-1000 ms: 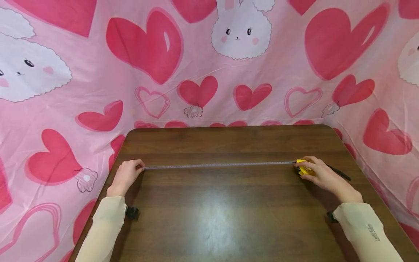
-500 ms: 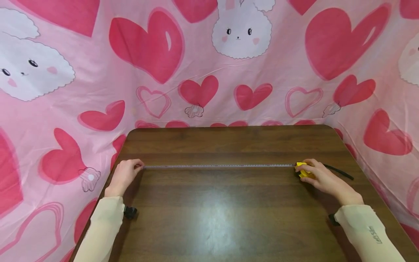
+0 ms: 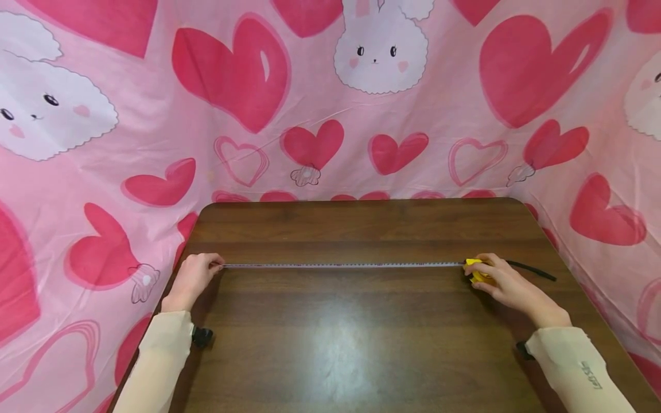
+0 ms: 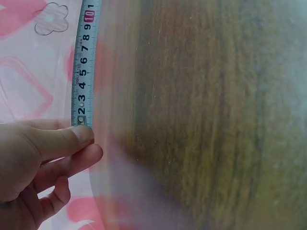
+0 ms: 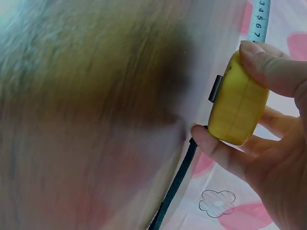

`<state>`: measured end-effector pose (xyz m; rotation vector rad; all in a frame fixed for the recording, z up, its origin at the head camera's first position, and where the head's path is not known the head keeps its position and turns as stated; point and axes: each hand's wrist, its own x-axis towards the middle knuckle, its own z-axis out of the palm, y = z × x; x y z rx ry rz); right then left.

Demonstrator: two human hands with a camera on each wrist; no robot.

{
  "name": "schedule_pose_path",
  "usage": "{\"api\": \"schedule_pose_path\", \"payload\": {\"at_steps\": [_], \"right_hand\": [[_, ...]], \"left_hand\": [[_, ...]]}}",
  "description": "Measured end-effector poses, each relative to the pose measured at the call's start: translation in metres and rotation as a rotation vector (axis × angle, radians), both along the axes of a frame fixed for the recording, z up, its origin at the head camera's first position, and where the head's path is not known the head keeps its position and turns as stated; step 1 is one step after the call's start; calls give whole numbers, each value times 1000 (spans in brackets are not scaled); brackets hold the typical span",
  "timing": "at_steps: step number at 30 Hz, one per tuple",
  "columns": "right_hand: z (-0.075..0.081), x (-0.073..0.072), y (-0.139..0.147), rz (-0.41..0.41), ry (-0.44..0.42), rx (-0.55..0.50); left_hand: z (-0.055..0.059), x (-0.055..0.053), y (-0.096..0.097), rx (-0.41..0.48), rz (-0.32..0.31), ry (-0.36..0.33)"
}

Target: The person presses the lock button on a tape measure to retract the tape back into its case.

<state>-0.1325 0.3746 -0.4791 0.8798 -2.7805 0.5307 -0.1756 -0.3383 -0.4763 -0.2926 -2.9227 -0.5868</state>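
A tape measure with a yellow case is gripped by my right hand on the right side of the table. Its printed blade runs nearly level across to my left hand. There the thumb and forefinger pinch the blade's end, just below the 2 mark in the left wrist view; the tip itself is hidden by the fingers. In the right wrist view the thumb lies where the blade leaves the case, with other fingers around the far side. A black strap trails from the case.
The brown wooden table has rounded far corners. Behind it and at both sides hangs a pink cloth with hearts and rabbits. A black device is worn at the left wrist, another at the right.
Both hands have shifted slightly left, the left one a bit more over the whole second. The blade has tilted a little, its right end now lower. Both grips are unchanged.
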Motion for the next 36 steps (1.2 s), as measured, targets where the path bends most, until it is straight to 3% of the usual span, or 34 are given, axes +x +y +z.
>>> {"api": "schedule_pose_path", "payload": {"at_steps": [9,17,25,33,36], "right_hand": [[2,0,-3,0,1,-26],[8,2,-2,-73,-168,-43],[12,2,-4,-112,-188,-25],[13,2,-6,-89,-155,-23],[15,3,-8,-93,-192,-17]], "left_hand": [[2,-4,2,12,-23,18],[3,-5,4,17,-34,22],[2,-6,5,38,-42,23],[2,-5,8,50,-35,-16],[2,-4,10,47,-42,-11]]}}
